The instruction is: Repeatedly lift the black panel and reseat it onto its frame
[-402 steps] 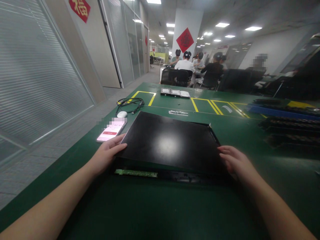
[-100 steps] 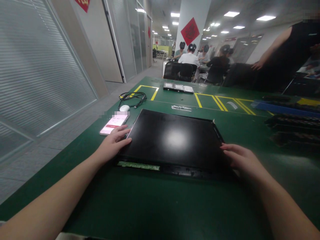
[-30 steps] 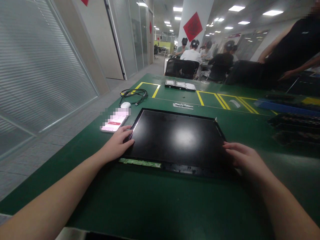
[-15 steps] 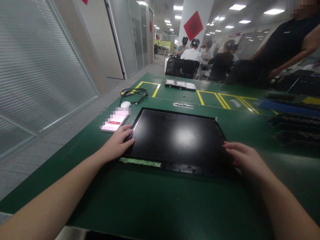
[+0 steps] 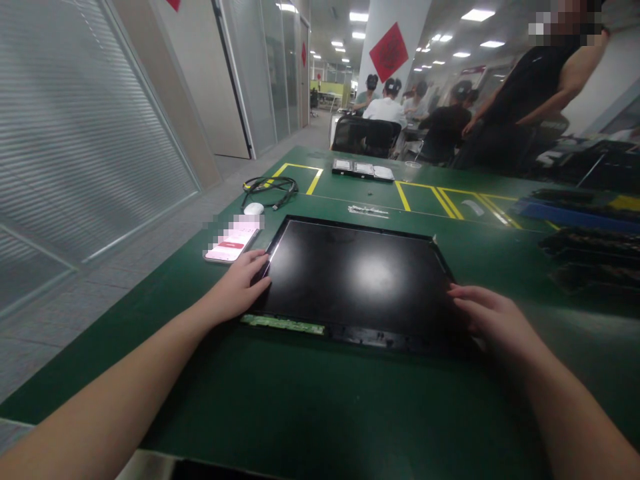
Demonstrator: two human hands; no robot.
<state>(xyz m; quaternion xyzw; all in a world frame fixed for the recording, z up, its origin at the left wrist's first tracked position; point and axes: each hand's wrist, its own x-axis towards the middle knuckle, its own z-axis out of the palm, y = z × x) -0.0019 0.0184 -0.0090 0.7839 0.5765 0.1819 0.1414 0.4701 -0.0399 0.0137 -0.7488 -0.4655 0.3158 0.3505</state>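
Observation:
A black flat display panel [image 5: 355, 273] lies in its frame on the green table [image 5: 310, 400], with a green circuit strip [image 5: 283, 323] showing along its near edge. My left hand [image 5: 239, 288] rests on the panel's near left corner, fingers stretched over the edge. My right hand [image 5: 487, 317] lies on the panel's near right corner, fingers extended and flat. Neither hand lifts the panel.
A phone with a lit pink screen [image 5: 231, 245], a white mouse [image 5: 253, 209] and a coiled black cable [image 5: 270, 189] lie at the left. Small trays [image 5: 363, 170] sit at the far side, black parts [image 5: 585, 257] at the right. A person in black [image 5: 530, 100] stands at the back right; others sit beyond.
The panel's far side, raised earlier, now lies flat in its frame. My hands stay on its near corners. The standing person at the back right has shifted left.

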